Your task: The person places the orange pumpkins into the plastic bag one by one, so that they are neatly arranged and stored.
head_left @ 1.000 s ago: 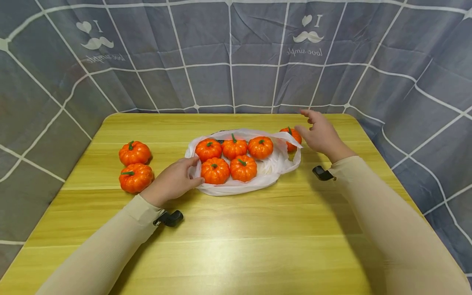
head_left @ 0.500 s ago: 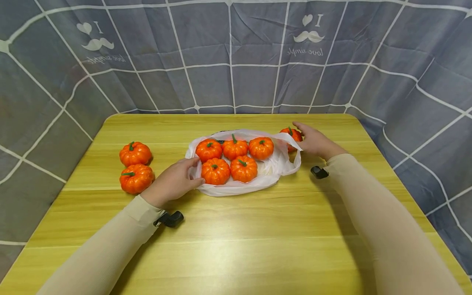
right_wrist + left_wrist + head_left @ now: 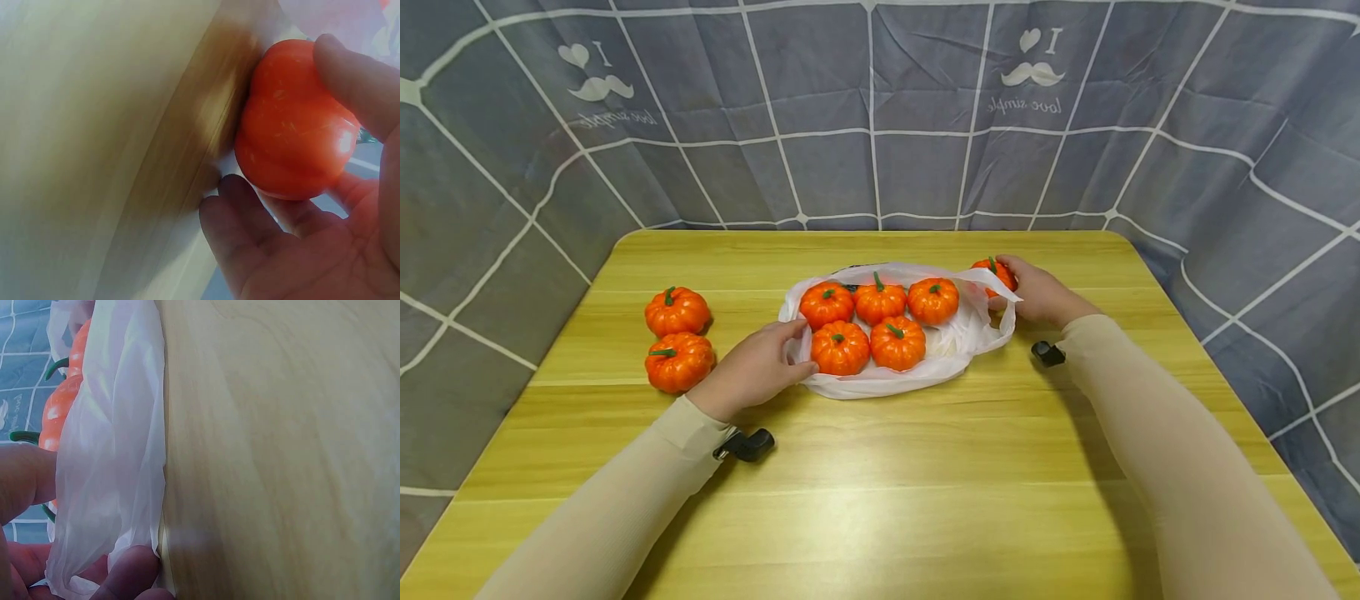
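A white plastic bag (image 3: 887,385) lies spread open on the table, with several small orange pumpkins (image 3: 839,348) with green stems inside it. My left hand (image 3: 752,367) grips the bag's left rim; in the left wrist view its thumb (image 3: 25,478) and fingers stand on either side of the thin plastic. Just beyond the bag's right end, my right hand (image 3: 1037,292) holds another pumpkin (image 3: 988,271). Seen from the right wrist, the thumb lies on top of this pumpkin (image 3: 294,125) and fingers curl beneath it, close to the tabletop.
Two more pumpkins, one at the back (image 3: 677,311) and one nearer (image 3: 679,363), sit at the left side, close to my left wrist. Behind the wooden table (image 3: 880,500) hangs a grey checked curtain (image 3: 820,92), which also runs along both sides.
My right hand has come down and leftward onto the pumpkin at the bag's right end and taken hold of it. The left hand has stayed at the bag's rim.
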Tool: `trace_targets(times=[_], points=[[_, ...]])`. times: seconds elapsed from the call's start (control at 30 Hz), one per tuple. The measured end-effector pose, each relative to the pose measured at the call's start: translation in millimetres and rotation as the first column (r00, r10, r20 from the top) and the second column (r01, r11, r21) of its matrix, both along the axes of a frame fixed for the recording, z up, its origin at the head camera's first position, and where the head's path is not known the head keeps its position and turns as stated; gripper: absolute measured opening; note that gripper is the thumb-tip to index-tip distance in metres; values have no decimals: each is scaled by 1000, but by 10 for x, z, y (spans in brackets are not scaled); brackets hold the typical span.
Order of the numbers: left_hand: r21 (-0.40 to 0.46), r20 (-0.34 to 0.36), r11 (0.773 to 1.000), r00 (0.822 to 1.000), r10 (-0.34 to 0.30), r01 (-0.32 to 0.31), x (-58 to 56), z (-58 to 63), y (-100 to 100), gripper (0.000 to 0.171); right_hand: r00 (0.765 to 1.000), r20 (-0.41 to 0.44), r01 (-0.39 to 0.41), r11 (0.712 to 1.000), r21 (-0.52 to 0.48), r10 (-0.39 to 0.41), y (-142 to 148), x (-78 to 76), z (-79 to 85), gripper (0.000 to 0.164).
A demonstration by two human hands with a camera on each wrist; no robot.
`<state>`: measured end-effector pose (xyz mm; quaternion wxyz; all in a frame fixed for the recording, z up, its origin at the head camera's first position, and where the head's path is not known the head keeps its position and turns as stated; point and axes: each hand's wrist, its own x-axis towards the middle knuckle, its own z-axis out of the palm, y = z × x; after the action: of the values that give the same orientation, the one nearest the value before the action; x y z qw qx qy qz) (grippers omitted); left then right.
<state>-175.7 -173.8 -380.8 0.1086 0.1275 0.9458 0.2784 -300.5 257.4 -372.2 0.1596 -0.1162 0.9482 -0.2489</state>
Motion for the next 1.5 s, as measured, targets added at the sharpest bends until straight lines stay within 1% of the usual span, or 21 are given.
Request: trace_targets(times=[0.2,0.43,0.53,0.77,0.97,1.1,1.23,1.37,1.5], points=[[5,-2,1000,1000,-3,3,-9,-13,4,79,1000,-10,19,1000,7,-19,109,10,11,97],[7,2,1000,1000,-4,4,-9,-14,0,79,996,40,81,996,-26,-80,336,52,23,95],[4,0,1000,1000,-3,3,-7,-13,-1,78,993,49,105,994,-26,-103,452,83,26,96],[0,-8,1000,1000,-5,5,-4,-9,-2,78,989,19,148,988,-49,-147,746,186,62,96],[-2,-5,1000,1000,-4,4,1,-8,-8,78,985,-19,171,983,-66,-173,859,251,107,97],[-3,-9,1000,1000,-3,3,0,-19,-6,78,983,-46,171,981,-90,-176,862,280,187,96],[-4,-10,1000,1000,-5,5,-6,-27,-7,78,982,-74,164,979,-125,-174,776,315,329,97],[-8,-9,1000,1000,-7,7,-7,-21,-9,78,981,-120,131,977,-170,-152,595,371,512,97],[-7,-14,1000,1000,-9,9,-5,-16,-7,78,975,-187,78,971,-228,-122,322,481,708,91]])
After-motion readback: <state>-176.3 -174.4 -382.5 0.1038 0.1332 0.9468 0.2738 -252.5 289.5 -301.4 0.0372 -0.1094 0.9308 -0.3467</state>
